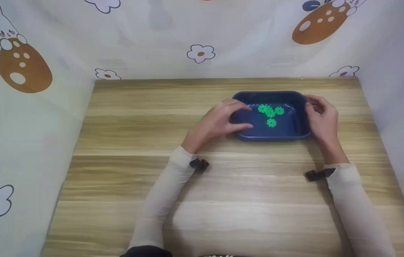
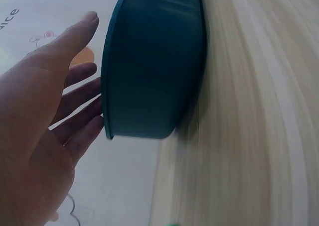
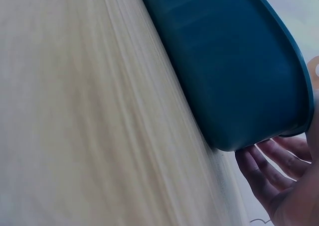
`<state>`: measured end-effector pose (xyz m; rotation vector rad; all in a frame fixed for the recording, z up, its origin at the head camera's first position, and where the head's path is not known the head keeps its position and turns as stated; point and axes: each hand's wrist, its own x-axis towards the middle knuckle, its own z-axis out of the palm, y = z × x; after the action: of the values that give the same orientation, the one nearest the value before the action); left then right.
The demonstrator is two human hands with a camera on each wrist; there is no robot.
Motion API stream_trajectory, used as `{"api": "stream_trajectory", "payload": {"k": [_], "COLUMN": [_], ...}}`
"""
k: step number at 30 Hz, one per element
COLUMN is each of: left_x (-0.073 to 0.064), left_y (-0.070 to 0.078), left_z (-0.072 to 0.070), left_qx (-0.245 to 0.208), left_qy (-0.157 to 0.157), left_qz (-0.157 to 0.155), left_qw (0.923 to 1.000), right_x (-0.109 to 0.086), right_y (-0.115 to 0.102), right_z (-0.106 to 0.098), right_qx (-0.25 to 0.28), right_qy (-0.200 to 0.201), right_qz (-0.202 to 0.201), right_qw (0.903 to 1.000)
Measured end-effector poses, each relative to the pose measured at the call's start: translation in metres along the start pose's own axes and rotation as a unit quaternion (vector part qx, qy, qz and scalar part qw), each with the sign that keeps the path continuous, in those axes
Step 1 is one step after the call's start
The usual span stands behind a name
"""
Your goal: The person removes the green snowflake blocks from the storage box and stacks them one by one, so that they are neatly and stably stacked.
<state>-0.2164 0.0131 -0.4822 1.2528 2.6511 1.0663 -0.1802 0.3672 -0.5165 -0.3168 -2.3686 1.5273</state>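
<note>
So the left hand (image 1: 218, 119) has a spread grip: thumb and fingers well parted over the left end of the blue tray (image 1: 273, 138), right of centre in the head view. The right hand (image 1: 325, 117) has the other end, fingers bent round the outside of the wall and thumb up by the rim, so that grip is pinching the tray.

The tray sits between the two, a rounded rectangle with smooth walls and a thin lip, probably plastic, navy from above but more teal in both wrist views. Inside are some flat, bright green discs (image 1: 271, 122) with notched edges, kinda like little snowflakes, a few overlapping and one lying nearer the front.

Another green bit (image 1: 199, 117) peeks out left of the left hand, mostly hidden. Under it all is a pale worktop (image 1: 230, 185) with streaky wood grain. Around that hangs a whitish backdrop (image 1: 152, 46) printed with flowers and bunnies.
</note>
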Motion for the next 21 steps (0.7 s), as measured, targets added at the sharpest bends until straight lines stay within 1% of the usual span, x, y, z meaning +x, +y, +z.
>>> {"api": "stream_trajectory", "payload": {"k": [3,9,12,14,18,21], "left_x": [0.013,0.034,0.042,0.046,0.053,0.059], "left_y": [0.004,0.013,0.016,0.017,0.019,0.02], "left_z": [0.008,0.021,0.026,0.03,0.034,0.036], "left_qx": [0.012,0.03,0.044,0.057,0.087,0.109], "left_qy": [-0.006,-0.036,-0.045,-0.055,-0.075,-0.08], "left_qz": [0.002,-0.014,-0.02,-0.029,-0.045,-0.038], "left_qw": [0.9999,0.9988,0.9978,0.9964,0.9924,0.9901], "right_x": [0.001,0.001,0.002,0.003,0.002,0.0], "right_y": [0.0,0.002,0.003,0.003,-0.003,-0.007], "right_z": [0.0,0.0,0.001,0.001,0.001,0.002], "right_qx": [-0.001,-0.005,-0.003,-0.005,-0.001,0.002], "right_qy": [-0.002,0.001,0.001,0.0,-0.003,-0.001], "right_qz": [-0.001,-0.002,-0.002,0.001,0.008,0.004], "right_qw": [1.0,1.0,1.0,1.0,1.0,1.0]}}
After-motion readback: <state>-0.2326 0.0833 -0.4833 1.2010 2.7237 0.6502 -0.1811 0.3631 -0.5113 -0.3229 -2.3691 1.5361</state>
